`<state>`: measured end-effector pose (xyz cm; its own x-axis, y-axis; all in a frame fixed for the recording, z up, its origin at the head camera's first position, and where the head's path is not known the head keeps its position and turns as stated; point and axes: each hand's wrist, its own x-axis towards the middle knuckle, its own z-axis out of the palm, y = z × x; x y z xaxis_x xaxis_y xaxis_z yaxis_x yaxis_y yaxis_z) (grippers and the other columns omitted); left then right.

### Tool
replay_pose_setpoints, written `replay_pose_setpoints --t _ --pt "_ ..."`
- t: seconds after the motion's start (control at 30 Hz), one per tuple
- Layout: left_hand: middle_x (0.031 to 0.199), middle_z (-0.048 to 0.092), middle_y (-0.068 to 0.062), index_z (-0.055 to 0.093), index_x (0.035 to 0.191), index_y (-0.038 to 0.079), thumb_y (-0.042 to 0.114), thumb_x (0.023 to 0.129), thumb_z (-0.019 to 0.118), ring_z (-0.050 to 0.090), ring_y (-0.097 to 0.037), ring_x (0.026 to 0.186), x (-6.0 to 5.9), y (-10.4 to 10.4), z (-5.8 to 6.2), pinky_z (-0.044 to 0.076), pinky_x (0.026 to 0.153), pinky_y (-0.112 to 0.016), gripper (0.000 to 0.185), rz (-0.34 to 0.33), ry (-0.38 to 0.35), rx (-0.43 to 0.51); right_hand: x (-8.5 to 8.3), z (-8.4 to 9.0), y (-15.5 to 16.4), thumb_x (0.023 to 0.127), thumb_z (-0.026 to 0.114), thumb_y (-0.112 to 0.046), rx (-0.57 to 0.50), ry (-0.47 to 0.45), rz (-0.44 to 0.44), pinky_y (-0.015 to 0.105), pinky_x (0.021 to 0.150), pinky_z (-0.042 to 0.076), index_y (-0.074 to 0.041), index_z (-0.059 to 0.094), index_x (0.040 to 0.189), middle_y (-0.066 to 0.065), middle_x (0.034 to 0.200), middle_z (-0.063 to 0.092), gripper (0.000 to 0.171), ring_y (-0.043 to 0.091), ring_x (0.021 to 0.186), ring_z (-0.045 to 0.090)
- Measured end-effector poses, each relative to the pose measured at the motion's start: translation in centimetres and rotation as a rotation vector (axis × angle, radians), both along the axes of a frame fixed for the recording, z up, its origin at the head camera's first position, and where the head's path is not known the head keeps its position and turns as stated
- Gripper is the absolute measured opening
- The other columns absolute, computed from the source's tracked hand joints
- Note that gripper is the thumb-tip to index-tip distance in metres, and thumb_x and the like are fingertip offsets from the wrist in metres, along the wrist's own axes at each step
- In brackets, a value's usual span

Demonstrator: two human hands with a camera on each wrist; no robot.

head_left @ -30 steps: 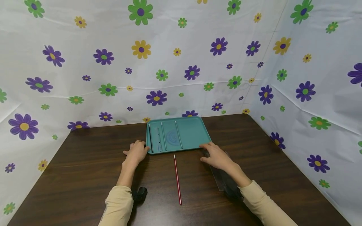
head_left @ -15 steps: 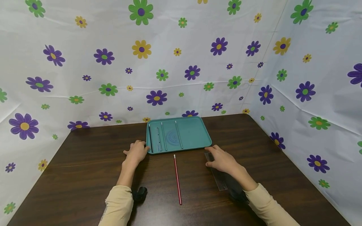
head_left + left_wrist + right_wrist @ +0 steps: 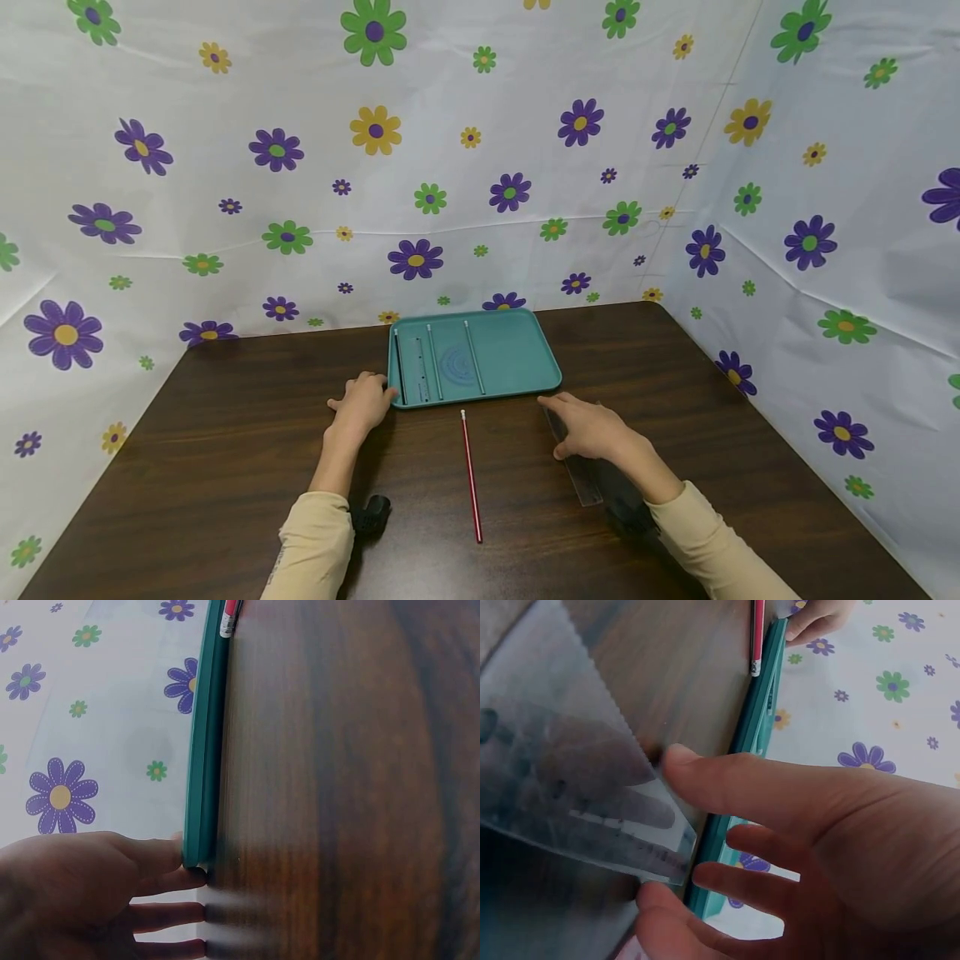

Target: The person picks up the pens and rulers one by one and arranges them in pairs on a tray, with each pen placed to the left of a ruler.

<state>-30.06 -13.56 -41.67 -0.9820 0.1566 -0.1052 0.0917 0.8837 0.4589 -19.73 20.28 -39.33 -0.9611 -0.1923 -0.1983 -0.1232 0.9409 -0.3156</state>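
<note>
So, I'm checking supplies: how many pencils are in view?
4: a red pencil on the table; in the tray, left to right, a black pencil, a pale pencil and another pale pencil.

Left hand (image 3: 82, 889) against teal tray (image 3: 201, 750)

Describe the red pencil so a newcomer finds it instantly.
Find the teal tray on the brown table. In front of it, between left hand and right hand, lies the pencil. Unlike the tray's slim sticks, it is red and outside.
</note>
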Motion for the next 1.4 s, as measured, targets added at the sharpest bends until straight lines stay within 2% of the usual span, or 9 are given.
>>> replay_pose_setpoints --t 0.13,0.2,0.27,0.33,0.43,0.47,0.87,1.17,1.4 --pt "0.152 0.037 -0.03 0.046 0.145 -0.004 0.026 0.104 0.051 0.026 -0.056 0.14 0.0 0.0 0.0 0.011 0.102 -0.086 0.051 -0.003 -0.003 -0.001 -0.1 0.4 -0.2 0.076 0.086 -0.012 -0.004 -0.053 -0.003 0.071 0.111 0.027 -0.011 0.043 0.151 0.016 0.153 0.042 0.086 0.03 0.087 0.07" --pt "0.152 0.036 -0.03 0.046 0.145 -0.004 0.026 0.104 0.051 0.026 -0.056 0.14 0.0 0.0 0.0 0.011 0.102 -0.086 0.051 -0.003 -0.004 -0.002 -0.2 0.4 -0.2 0.076 0.085 -0.011 -0.019 -0.084 -0.015 0.068 0.108 0.031 -0.012 0.042 0.152 0.015 0.154 0.04 0.087 0.024 0.063 0.066" --pt "0.152 0.036 -0.029 0.046 0.145 -0.004 0.026 0.104 0.051 0.026 -0.056 0.14 -0.1 0.0 0.0 0.011 0.102 -0.086 0.051 -0.001 -0.004 -0.004 -0.4 0.4 -0.2 0.077 0.085 -0.009 -0.05 -0.118 -0.039 0.06 0.098 0.045 -0.014 0.04 0.153 0.014 0.156 0.037 0.089 0.02 0.049 0.059" --pt "0.152 0.036 -0.029 0.045 0.146 -0.004 0.026 0.104 0.051 0.025 -0.056 0.14 -0.1 -0.1 0.0 0.011 0.103 -0.086 0.051 0.0 -0.008 -0.005 -0.6 0.3 -0.1 0.077 0.085 -0.008 -0.077 -0.139 -0.053 0.048 0.077 0.056 -0.015 0.038 0.154 0.013 0.158 0.034 0.091 0.019 0.048 0.056" --pt "0.153 0.036 -0.029 0.045 0.146 -0.003 0.027 0.104 0.051 0.025 -0.056 0.14 -0.1 -0.1 0.0 0.011 0.103 -0.086 0.052 0.0 -0.011 -0.005 -0.9 0.2 0.0 0.076 0.085 -0.006 -0.112 -0.162 -0.069 0.036 0.05 0.054 -0.016 0.037 0.155 0.012 0.16 0.03 0.092 0.02 0.051 0.056" --pt "0.153 0.036 -0.029 0.045 0.146 -0.003 0.027 0.104 0.051 0.025 -0.056 0.14 -0.1 -0.1 0.0 0.011 0.103 -0.085 0.052 0.0 -0.012 -0.004 -0.9 0.2 0.1 0.076 0.085 -0.006 -0.118 -0.166 -0.066 0.034 0.048 0.053 -0.016 0.037 0.155 0.012 0.16 0.029 0.092 0.02 0.052 0.056" --pt "0.152 0.037 -0.029 0.046 0.145 -0.004 0.026 0.104 0.051 0.026 -0.056 0.14 -0.1 0.0 0.1 0.011 0.103 -0.086 0.051 0.0 -0.005 -0.002 -2.0 0.2 0.5 0.072 0.089 -0.01 -0.102 -0.19 -0.027 0.033 0.046 0.051 -0.016 0.043 0.149 0.012 0.152 0.03 0.089 0.022 0.052 0.056" --pt "0.152 0.037 -0.03 0.047 0.145 -0.004 0.026 0.104 0.051 0.026 -0.056 0.14 0.0 -0.1 0.2 0.011 0.102 -0.086 0.051 0.001 0.0 -0.002 -1.8 0.1 0.4 0.077 0.083 -0.007 -0.158 -0.232 -0.008 0.033 0.046 0.053 -0.013 0.05 0.126 0.012 0.131 0.036 0.059 0.021 0.068 0.057" --pt "0.151 0.038 -0.029 0.047 0.144 -0.004 0.026 0.104 0.051 0.027 -0.056 0.14 0.0 -0.1 0.1 0.012 0.102 -0.086 0.05 0.0 0.003 0.0 -1.4 -0.1 0.0 0.084 0.075 -0.004 -0.202 -0.25 -0.028 0.035 0.047 0.052 -0.014 0.048 0.12 0.014 0.13 0.033 0.046 0.021 0.072 0.056"
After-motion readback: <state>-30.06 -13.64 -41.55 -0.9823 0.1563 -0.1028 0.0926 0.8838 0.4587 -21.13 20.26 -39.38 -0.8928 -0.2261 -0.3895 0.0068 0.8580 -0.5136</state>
